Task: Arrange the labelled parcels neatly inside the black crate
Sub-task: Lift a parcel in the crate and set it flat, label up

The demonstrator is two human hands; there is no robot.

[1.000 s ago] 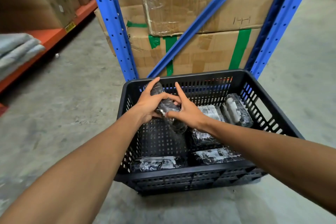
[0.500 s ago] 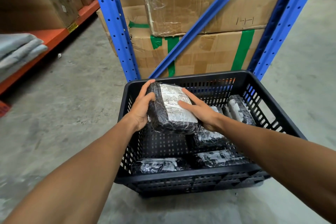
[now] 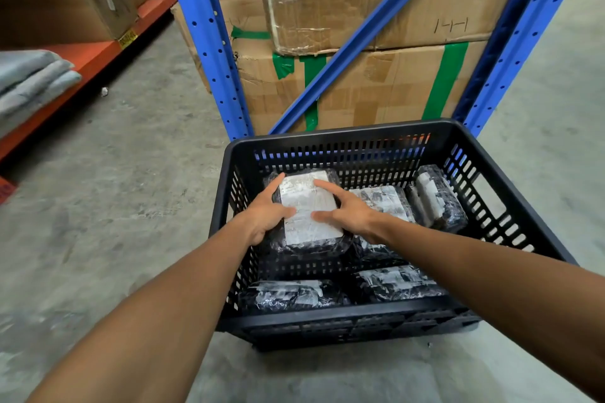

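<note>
A black slatted crate (image 3: 337,136) stands on the concrete floor. Inside it, at the far left, lies a black-wrapped parcel (image 3: 307,232) with its white label up. My left hand (image 3: 265,216) grips its left side and my right hand (image 3: 347,211) rests on its right side, fingers spread over the label. A second parcel (image 3: 383,199) lies to its right, a third (image 3: 435,198) leans on edge by the right wall, and two more parcels (image 3: 291,296) (image 3: 396,283) lie along the near wall.
Blue rack uprights (image 3: 209,42) and a diagonal brace stand right behind the crate, with taped cardboard boxes (image 3: 376,82) stacked between them. An orange shelf (image 3: 88,59) with boxes and folded grey cloth (image 3: 29,85) runs along the left. Bare concrete floor surrounds the crate.
The parcel, held on edge above the crate a second ago, has been turned label-up and lowered into the far left part of the crate. Both hands went down with it.
</note>
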